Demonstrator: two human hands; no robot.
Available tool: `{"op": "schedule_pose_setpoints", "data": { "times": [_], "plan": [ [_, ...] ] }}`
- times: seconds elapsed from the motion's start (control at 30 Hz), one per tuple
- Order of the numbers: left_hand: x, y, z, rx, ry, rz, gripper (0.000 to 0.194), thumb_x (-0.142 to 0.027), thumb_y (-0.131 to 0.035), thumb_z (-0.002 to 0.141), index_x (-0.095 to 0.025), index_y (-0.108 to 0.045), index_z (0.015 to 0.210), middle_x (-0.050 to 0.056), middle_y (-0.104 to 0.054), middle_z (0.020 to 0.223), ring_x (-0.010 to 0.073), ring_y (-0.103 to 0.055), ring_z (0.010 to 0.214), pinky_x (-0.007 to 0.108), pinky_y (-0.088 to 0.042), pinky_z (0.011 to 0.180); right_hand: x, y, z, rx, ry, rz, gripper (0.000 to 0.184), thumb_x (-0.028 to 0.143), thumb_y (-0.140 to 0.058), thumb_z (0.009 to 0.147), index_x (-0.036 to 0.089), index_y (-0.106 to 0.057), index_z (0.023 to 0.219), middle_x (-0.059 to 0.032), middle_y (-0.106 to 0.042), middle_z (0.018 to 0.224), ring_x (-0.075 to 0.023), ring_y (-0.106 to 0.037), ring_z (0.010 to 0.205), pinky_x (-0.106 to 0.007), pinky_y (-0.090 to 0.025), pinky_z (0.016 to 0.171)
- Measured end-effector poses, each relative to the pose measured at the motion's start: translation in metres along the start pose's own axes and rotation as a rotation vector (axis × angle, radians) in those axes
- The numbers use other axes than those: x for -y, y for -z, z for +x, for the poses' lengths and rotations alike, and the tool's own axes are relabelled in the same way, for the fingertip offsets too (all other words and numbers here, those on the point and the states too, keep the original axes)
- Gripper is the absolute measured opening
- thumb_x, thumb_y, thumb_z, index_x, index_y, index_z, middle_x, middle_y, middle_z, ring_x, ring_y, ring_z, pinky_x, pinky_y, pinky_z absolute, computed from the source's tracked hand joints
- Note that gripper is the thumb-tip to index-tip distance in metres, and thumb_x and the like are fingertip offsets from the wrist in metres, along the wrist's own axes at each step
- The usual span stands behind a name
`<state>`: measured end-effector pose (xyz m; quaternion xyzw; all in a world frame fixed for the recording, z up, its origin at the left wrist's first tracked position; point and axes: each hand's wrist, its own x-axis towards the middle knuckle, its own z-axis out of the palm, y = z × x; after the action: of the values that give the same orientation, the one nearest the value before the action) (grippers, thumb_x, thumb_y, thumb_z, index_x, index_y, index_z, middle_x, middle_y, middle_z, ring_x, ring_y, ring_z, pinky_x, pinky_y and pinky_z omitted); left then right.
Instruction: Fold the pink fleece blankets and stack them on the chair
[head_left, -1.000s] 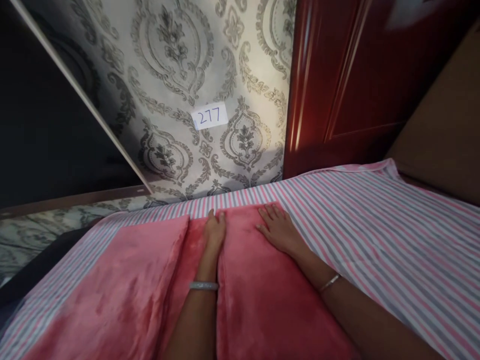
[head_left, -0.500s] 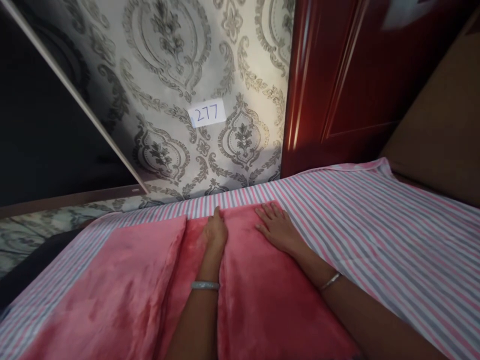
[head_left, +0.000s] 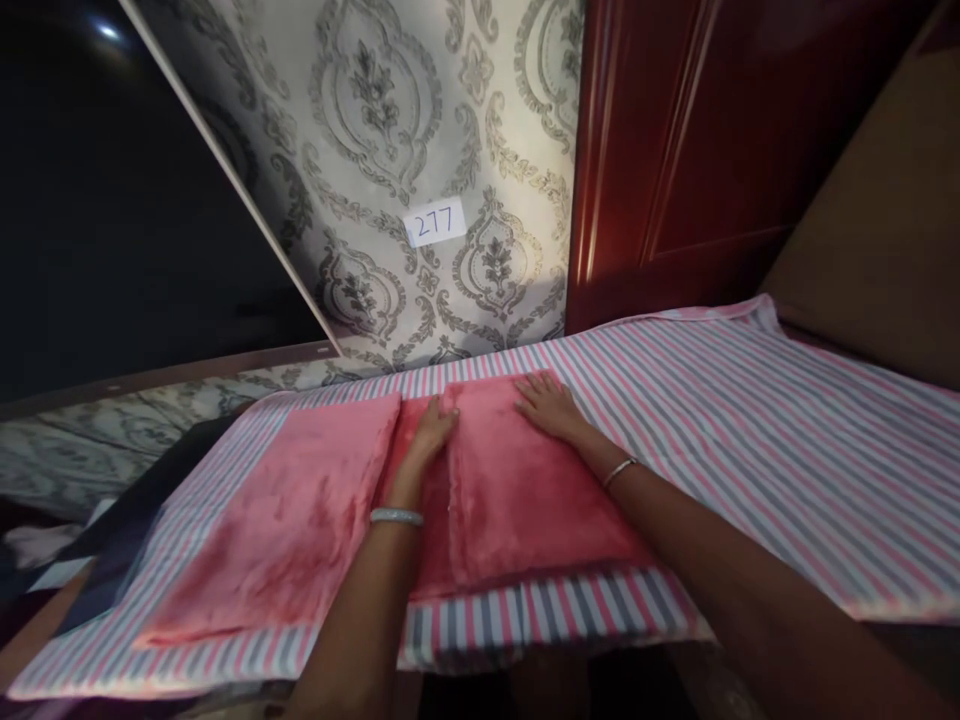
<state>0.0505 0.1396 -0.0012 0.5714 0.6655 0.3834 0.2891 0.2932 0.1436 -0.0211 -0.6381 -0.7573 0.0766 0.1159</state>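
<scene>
A pink plush blanket (head_left: 525, 490) lies on a striped cloth. Its left panel (head_left: 315, 480) and right panel are folded inward, with a narrow darker strip (head_left: 431, 540) showing between them. My left hand (head_left: 435, 430) rests at the inner edge of the right panel near its far end, thumb apart from the fingers. Flat on the far right corner of that panel is my right hand (head_left: 549, 405), fingers spread. A bracelet circles each wrist.
The striped cloth (head_left: 750, 450) covers the table, its front edge hanging down. Behind stand a patterned wall with a paper (head_left: 435, 221) marked 277 and a red-brown door panel (head_left: 690, 150). A large dark screen (head_left: 135, 220) is at left, with dark items (head_left: 112, 570) below.
The view has shifted so the table's front edge and the blanket's near end now show. Both hands stay at the far part of the right panel, the left one turned slightly.
</scene>
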Motion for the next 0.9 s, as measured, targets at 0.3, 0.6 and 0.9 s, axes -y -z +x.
{"op": "schedule_pose_setpoints", "data": {
  "times": [0.3,0.6,0.9],
  "plan": [
    [0.028,-0.015,-0.096,-0.021,-0.107,-0.064,0.074,-0.023,-0.060,0.086,-0.014,-0.033,0.154,0.014,-0.033,0.161,0.0258,-0.032,0.149,0.039,-0.026,0.123,-0.004,0.002,-0.097,-0.082,0.003,-0.031,0.062,0.056,-0.028,0.103,0.027,-0.032,0.157,-0.0100,-0.022,0.165,-0.0349,-0.016,0.151,-0.057,-0.023,0.117],
    [0.021,-0.022,-0.106,-0.057,-0.106,0.010,0.064,-0.009,-0.050,0.084,-0.006,-0.041,0.148,0.018,-0.046,0.153,0.0252,-0.043,0.142,0.038,-0.033,0.120,0.000,-0.029,-0.116,-0.101,-0.001,-0.088,0.065,0.060,-0.032,0.101,0.028,-0.031,0.158,-0.0101,-0.021,0.165,-0.0350,-0.015,0.151,-0.055,-0.025,0.115],
    [0.034,0.002,-0.151,-0.038,-0.142,0.073,0.082,-0.034,-0.063,0.085,-0.011,-0.028,0.155,0.019,-0.059,0.139,0.0324,-0.061,0.123,0.045,-0.050,0.103,0.005,-0.008,-0.119,-0.002,-0.044,-0.049,0.062,0.055,-0.030,0.103,0.027,-0.028,0.158,-0.0093,-0.021,0.165,-0.0341,-0.016,0.151,-0.058,-0.027,0.114]
  ]
}}
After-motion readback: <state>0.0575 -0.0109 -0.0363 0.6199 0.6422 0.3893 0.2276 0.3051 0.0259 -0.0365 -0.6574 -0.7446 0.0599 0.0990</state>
